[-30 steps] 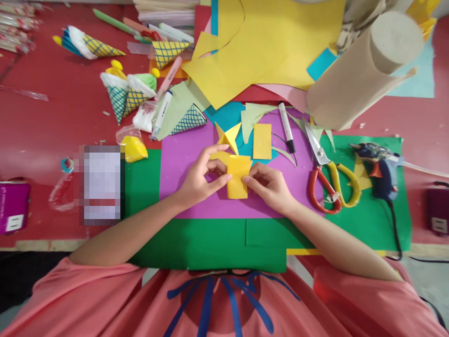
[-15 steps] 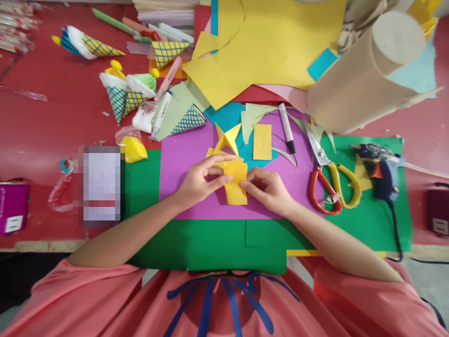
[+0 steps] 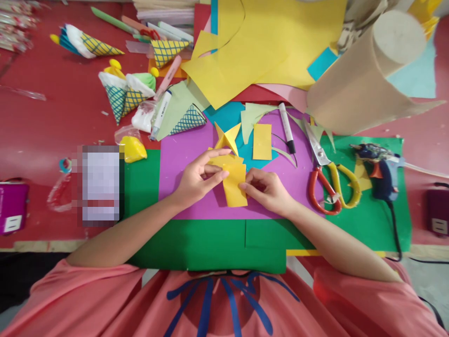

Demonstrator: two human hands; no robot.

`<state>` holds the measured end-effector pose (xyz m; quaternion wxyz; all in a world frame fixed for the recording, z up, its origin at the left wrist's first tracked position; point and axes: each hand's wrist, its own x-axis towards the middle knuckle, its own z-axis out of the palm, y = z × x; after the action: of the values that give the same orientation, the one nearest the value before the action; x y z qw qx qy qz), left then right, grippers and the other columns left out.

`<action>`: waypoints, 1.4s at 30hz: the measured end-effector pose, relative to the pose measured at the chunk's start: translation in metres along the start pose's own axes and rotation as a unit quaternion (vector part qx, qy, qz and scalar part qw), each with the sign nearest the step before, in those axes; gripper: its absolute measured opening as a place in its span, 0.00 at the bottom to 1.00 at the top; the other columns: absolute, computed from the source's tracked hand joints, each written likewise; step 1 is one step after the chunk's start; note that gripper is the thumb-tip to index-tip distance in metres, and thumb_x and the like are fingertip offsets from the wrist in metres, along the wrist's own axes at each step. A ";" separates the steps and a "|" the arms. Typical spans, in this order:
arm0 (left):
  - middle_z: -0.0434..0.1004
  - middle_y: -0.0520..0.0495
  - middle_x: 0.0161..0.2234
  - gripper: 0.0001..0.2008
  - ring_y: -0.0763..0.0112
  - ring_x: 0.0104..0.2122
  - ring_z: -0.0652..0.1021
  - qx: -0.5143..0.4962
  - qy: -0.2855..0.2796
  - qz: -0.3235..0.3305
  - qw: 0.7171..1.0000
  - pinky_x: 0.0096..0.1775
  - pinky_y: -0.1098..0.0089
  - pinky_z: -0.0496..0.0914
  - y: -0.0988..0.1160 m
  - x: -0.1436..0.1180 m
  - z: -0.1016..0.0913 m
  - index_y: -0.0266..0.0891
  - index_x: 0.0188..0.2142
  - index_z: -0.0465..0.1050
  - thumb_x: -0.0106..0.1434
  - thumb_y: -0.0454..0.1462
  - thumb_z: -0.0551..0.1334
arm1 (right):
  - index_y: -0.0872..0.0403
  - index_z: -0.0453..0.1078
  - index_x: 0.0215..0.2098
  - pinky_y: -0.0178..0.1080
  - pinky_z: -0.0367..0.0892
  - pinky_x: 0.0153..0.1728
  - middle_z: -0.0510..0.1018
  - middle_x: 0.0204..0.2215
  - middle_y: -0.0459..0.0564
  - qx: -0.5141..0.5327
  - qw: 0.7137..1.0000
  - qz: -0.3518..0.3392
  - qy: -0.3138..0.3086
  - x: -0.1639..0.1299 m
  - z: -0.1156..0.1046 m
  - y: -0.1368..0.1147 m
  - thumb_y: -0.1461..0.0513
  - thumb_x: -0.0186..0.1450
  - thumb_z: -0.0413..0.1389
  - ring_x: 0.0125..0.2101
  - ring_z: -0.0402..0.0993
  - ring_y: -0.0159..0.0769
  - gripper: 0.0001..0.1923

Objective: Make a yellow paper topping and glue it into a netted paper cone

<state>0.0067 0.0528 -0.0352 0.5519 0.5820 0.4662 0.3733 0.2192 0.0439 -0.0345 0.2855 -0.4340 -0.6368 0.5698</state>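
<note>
Paper-strewn red table (image 3: 52, 131)

No text, label, brand or number is showing clearly enough to read. The white marker (image 3: 160, 115) lying far left of the hands is carrying dark print on its barrel, too small to make out. The purple box (image 3: 12, 208) at the table's left edge is bearing a white label with an unreadable mark, and the flat item (image 3: 99, 185) beside it is appearing fully blurred.
</note>
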 end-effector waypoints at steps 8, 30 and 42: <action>0.70 0.56 0.21 0.19 0.82 0.19 0.66 0.032 0.016 0.009 0.999 0.23 0.78 0.62 0.000 0.000 -0.001 0.42 0.54 0.72 0.64 0.41 0.64 | 0.54 0.63 0.26 0.32 0.54 0.21 0.66 0.18 0.40 -0.008 1.000 -0.016 -0.012 0.001 0.000 -0.001 0.59 0.65 0.56 0.18 0.57 0.23 0.11; 0.67 0.56 0.18 0.17 0.80 0.19 0.68 0.083 -0.051 -0.007 0.995 0.22 0.78 0.63 0.004 0.005 0.002 0.38 0.24 0.66 0.64 0.46 0.63 | 0.54 0.65 0.25 0.34 0.60 0.23 0.71 0.21 0.42 0.127 0.989 0.041 0.063 0.002 0.000 -0.002 0.50 0.62 0.62 0.21 0.67 0.27 0.18; 0.67 0.56 0.18 0.21 0.80 0.18 0.68 0.118 -0.083 -0.017 0.989 0.22 0.77 0.62 0.004 0.003 0.001 0.38 0.24 0.63 0.65 0.50 0.60 | 0.54 0.65 0.25 0.32 0.61 0.20 0.74 0.17 0.41 0.226 0.970 0.072 0.059 0.005 -0.004 -0.007 0.51 0.58 0.66 0.17 0.65 0.25 0.19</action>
<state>0.0094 0.0556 -0.0313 0.5224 0.6641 0.4691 0.2571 0.2185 0.0506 -0.0274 0.3710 -0.4357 -0.4410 0.6915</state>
